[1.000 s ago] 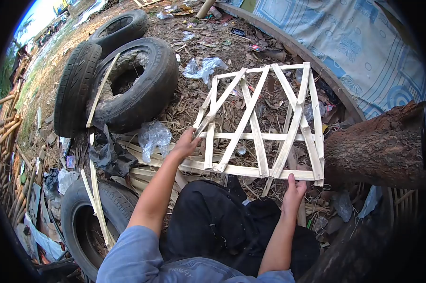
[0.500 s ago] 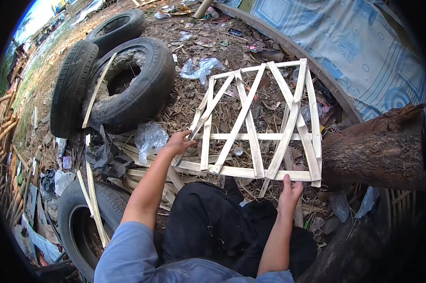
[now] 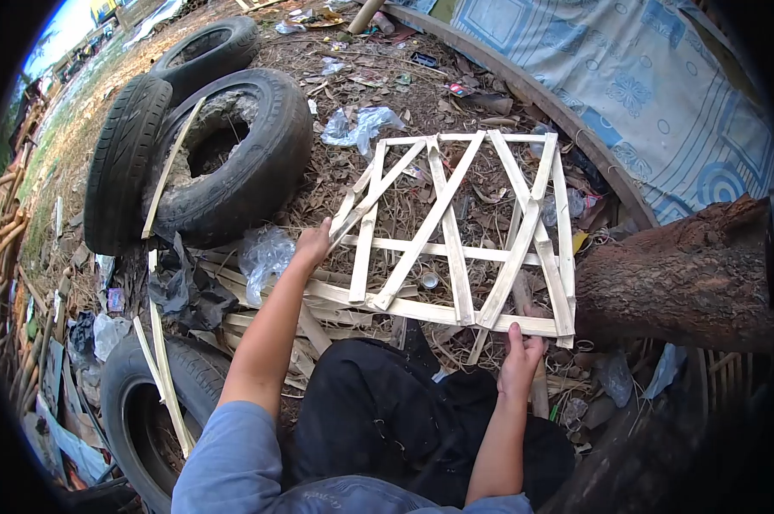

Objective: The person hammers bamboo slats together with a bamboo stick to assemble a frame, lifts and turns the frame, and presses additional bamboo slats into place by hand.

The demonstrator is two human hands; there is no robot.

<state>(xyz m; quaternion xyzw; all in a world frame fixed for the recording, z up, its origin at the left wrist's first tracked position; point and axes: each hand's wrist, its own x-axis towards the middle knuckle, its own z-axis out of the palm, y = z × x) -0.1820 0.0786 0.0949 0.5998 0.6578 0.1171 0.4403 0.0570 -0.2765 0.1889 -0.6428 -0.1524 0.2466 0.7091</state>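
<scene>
my left grip (image 3: 313, 244) holds the left side of the stick frame (image 3: 432, 218) and my right grip (image 3: 517, 360) pinches its bottom edge, with it a bit right of the middle of my view, by the brown log (image 3: 670, 278).

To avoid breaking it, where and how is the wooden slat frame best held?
Probably by the near rail, pinched from the near side: this long, flat strip is the closest edge, lying across the near ends of the crossing slats.
</scene>
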